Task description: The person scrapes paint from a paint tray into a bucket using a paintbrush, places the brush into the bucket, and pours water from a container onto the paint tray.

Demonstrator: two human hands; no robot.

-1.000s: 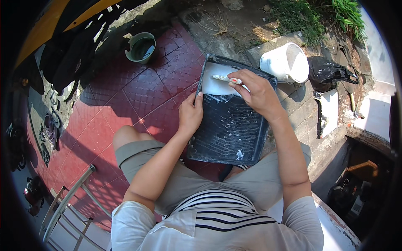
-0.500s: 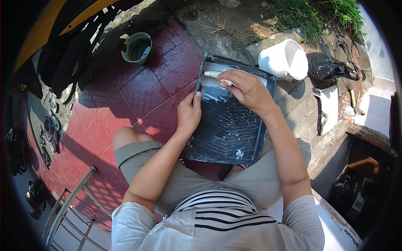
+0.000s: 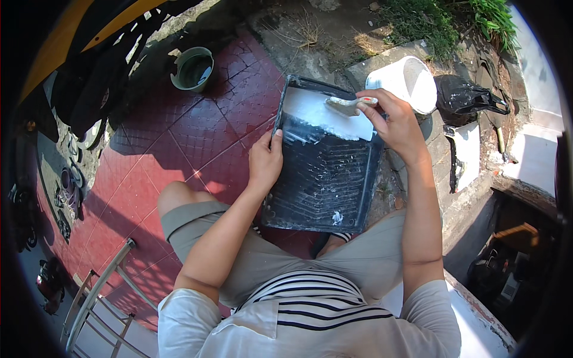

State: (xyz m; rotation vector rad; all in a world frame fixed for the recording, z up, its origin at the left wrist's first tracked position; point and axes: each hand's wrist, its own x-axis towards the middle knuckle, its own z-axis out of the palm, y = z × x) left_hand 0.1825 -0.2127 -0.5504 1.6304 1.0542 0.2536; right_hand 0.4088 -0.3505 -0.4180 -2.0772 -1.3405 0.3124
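A shallow black plastic tray [image 3: 322, 191] sits just off centre toward 1 o'clock, roughly rectangular with a raised rim; its lower part is a slope of fine ridges flecked and smeared with white. White paint [image 3: 304, 104], smooth and wet-looking, fills the far end, its near edge ragged where it meets the ridges.

The left hand [image 3: 265, 161] is closed on the tray's rim at the tray's 9 o'clock, thumb on top, fingers mostly hidden. The right hand [image 3: 397, 122] pinches the paint-crusted handle of a brush [image 3: 351, 106] at the tray's 1 o'clock; its flat, greyish head is over the paint, though I cannot tell how deep it reaches.

A round white bucket [image 3: 391, 83] leans open toward 1 to 2 o'clock, beside a crumpled, shiny black plastic bag [image 3: 459, 95] at 2 o'clock. A green pail [image 3: 181, 79] with a broken rim stands at 11 o'clock on glossy red tiles [image 3: 143, 179].

Compared with half a second ago, the brush and right hand have shifted from the tray's 11 o'clock toward its 1 o'clock, and the paint reaches farther onto the ridges. The left hand keeps its grip.
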